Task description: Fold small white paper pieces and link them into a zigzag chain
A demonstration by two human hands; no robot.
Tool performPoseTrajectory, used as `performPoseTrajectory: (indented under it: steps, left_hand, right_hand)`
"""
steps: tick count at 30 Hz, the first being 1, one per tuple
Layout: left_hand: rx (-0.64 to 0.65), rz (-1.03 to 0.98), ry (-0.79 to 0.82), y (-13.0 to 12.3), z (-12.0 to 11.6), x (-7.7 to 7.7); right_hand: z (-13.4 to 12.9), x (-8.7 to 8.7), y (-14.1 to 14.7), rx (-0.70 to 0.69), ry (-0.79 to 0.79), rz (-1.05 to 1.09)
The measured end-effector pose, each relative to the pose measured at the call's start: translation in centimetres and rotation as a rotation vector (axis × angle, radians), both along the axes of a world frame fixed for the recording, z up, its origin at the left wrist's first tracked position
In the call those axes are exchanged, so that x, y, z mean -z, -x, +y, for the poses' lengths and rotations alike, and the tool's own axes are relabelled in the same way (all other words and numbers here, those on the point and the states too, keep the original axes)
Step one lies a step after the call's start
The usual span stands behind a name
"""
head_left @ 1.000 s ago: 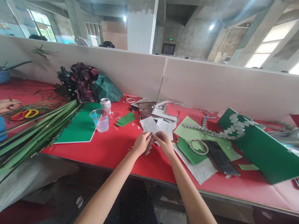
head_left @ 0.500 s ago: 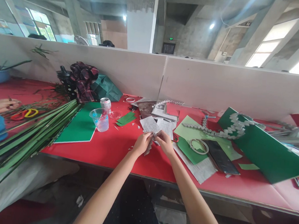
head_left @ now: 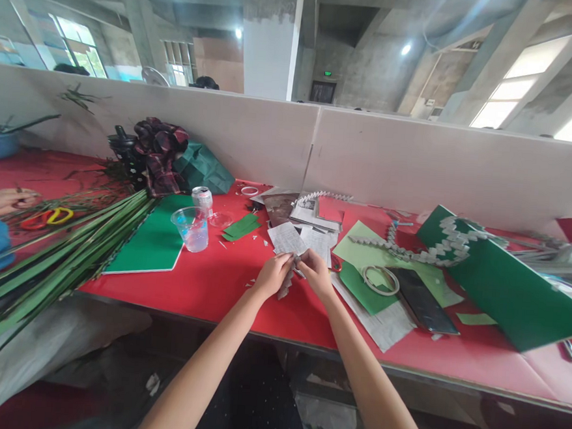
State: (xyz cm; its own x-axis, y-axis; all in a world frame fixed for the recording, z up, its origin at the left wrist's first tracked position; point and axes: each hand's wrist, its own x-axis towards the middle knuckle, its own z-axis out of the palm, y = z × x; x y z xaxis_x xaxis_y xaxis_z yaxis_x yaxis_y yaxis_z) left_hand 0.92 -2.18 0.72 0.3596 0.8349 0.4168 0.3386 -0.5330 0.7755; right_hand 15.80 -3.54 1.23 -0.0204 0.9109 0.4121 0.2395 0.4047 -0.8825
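- both hands meet over the red table (head_left: 222, 282), just past its near edge; the left hand (head_left: 271, 273) and right hand (head_left: 317, 273) almost touch at the fingertips.
- between them sits a small grey folded paper strip (head_left: 286, 281), pinched from both sides: left fingers closed on its left side, right fingers closed on its top right.
- the strip's long axis runs roughly away from the body and slightly down-left, its free lower end hanging just below the left fingers; neither hand is clearly nearer, both grip it.
- whether the thumbs press flat or only at the tips cannot be told; the piece is too small.
- just beyond the fingers lie printed paper sheets (head_left: 294, 239), touching one another.
- to the right of the right hand: green paper (head_left: 359, 291), a white ring (head_left: 380, 280) on it, and a dark phone (head_left: 421, 302) just beside the ring.
- further right, a long chain (head_left: 425, 253) of folded grey pieces runs onto a big green board (head_left: 506, 289).
- left of the left hand, well apart: a clear cup (head_left: 191, 229), a can (head_left: 201, 198) behind it, a green sheet (head_left: 154, 244), and a bundle of long leaves (head_left: 57, 257).
- at the far left another person's hand (head_left: 3, 201) rests near scissors (head_left: 51, 216) with red and yellow handles.
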Motion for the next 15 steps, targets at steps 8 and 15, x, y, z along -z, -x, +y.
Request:
performPoseTrajectory:
  steps: [8,15]
  left_hand:
    - [-0.039,0.114,-0.106,0.03,0.32,0.43]
    - [-0.076,0.110,-0.127,-0.01,0.73,1.03]
  right_hand:
    - [0.08,0.04,-0.03,0.042,0.013,-0.014]
    - [0.16,0.30,-0.27,0.011,0.034,-0.040]
